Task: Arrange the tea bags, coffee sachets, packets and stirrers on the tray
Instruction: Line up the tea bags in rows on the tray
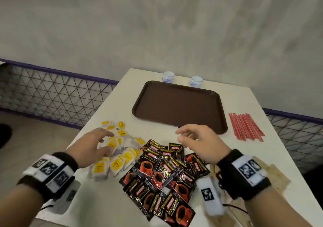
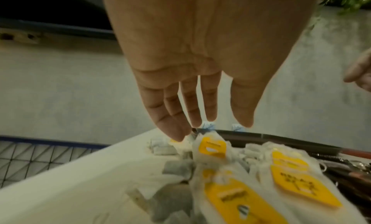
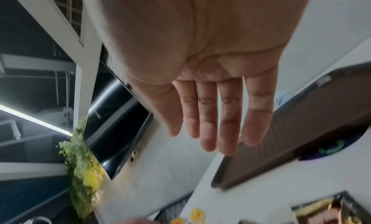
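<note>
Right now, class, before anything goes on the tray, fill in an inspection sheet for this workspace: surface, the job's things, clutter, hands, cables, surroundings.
Surface: white table, tray bare.
Job's things: tea bags heaped near left; coffee sachets piled at centre; red stirrers right of the tray; brown packets partly hidden under the right wrist.
Clutter: two small white cups beyond the tray.
Hands: left hand open over the tea bags; right hand open, loosely curled, holding nothing, at the tray's near edge.
Cables: black lead near the right wrist.
Surroundings: grey wall, mesh fence with purple rail.
</note>
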Available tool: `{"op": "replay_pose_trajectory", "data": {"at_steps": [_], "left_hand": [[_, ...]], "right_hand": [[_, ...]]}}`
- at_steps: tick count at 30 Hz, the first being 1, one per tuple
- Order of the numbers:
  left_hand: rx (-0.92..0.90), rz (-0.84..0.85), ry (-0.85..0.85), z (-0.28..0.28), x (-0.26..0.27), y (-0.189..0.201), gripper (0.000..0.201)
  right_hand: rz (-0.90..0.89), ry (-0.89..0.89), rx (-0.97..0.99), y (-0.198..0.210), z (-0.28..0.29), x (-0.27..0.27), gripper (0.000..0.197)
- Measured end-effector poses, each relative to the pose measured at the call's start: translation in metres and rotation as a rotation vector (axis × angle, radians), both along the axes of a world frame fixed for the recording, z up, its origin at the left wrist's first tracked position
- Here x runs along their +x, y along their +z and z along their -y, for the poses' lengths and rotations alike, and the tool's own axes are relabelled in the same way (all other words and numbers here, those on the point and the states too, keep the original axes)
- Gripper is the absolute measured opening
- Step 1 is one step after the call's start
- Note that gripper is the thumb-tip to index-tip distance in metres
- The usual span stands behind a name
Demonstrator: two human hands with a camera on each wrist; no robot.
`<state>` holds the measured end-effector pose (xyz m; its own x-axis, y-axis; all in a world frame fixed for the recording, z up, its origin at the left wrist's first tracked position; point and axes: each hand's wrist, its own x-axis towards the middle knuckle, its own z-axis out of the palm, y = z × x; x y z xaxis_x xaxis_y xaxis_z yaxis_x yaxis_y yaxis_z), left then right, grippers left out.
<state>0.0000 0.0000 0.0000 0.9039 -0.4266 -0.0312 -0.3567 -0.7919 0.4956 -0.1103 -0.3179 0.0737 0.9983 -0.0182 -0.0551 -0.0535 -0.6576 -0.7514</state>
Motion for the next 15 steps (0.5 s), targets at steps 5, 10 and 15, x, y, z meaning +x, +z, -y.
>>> {"op": "replay_pose_trajectory", "data": {"at_steps": [5, 10, 15], "left_hand": [[0.193, -0.108, -0.053, 0.015, 0.016, -0.009, 0.060], [0.242, -0.079, -0.099, 0.018, 0.030, -0.011, 0.050], [0.287, -0.015, -0.129, 0.019, 0.042, -0.007, 0.038]], "right_hand": [[-0.137, 0.088, -0.125, -0.021, -0.046, 0.032, 0.023], [-0.212, 0.103, -0.139, -0.039, -0.074, 0.046, 0.027], [-0.226, 0.061, -0.103, -0.046, -0.077, 0.055, 0.027]]}}
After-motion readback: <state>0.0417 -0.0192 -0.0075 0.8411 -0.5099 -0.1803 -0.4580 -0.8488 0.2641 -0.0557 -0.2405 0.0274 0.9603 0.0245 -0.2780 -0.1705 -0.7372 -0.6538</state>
